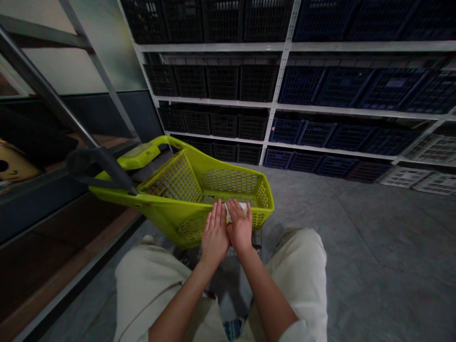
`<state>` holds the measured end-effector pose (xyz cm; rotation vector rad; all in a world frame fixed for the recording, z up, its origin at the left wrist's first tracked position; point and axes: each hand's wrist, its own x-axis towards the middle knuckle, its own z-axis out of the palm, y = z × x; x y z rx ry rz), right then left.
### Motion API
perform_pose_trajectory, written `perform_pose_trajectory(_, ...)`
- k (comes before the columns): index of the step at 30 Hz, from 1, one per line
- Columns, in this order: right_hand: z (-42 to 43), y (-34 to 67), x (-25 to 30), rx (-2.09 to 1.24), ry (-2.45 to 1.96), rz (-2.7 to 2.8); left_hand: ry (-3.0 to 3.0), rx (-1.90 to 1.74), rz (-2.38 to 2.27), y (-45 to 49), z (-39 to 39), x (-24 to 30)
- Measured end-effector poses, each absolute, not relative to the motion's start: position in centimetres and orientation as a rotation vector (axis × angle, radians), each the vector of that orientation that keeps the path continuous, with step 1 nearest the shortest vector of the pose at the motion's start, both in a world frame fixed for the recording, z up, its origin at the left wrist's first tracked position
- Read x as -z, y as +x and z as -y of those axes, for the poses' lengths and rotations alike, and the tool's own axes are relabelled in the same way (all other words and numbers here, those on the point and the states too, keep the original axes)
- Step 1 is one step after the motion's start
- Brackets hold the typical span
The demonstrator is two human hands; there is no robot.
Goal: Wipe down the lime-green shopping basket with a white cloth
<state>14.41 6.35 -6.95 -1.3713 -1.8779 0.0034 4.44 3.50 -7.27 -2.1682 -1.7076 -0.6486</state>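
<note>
My left hand [214, 232] and my right hand [240, 225] lie side by side over the near rim of a lime-green plastic basket [185, 190]. Their fingers are stretched forward and flat, pressing on a small white thing [242, 206] that shows only between and beyond the fingertips. I cannot make out what the white thing is. The basket stands on the grey floor just in front of my knees, which are in light trousers. Its handle [137, 156] points to the left.
White metal shelving [281, 76] with rows of black crates [223, 80] and blue crates [342, 85] fills the far wall. A grey metal ladder or frame [60, 109] slants across the left, above low wooden shelves [53, 266]. White crates [427, 156] sit far right.
</note>
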Motion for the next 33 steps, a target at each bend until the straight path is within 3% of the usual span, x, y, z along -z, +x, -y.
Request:
perform_pose_trajectory(11,-6.0,26.6,11.4,0.16,-1.613,1.628,-2.179,0.655,1.687,4.5,-3.1,6.5)
perform_pose_trajectory(16,-5.7,22.7,10.2,0.117,-1.663,1.552,-2.173,0.701,1.707,4.8,-3.1,6.6)
perform_pose_trajectory(23,-5.8,14.2,6.6,-0.021,-1.416,1.852,-2.168,0.698,1.691,4.4,-3.5,7.4)
perform_pose_trajectory(33,-5.8,25.2,10.5,0.162,-1.461,1.794,-2.165,0.702,1.692,4.7,-3.1,6.8)
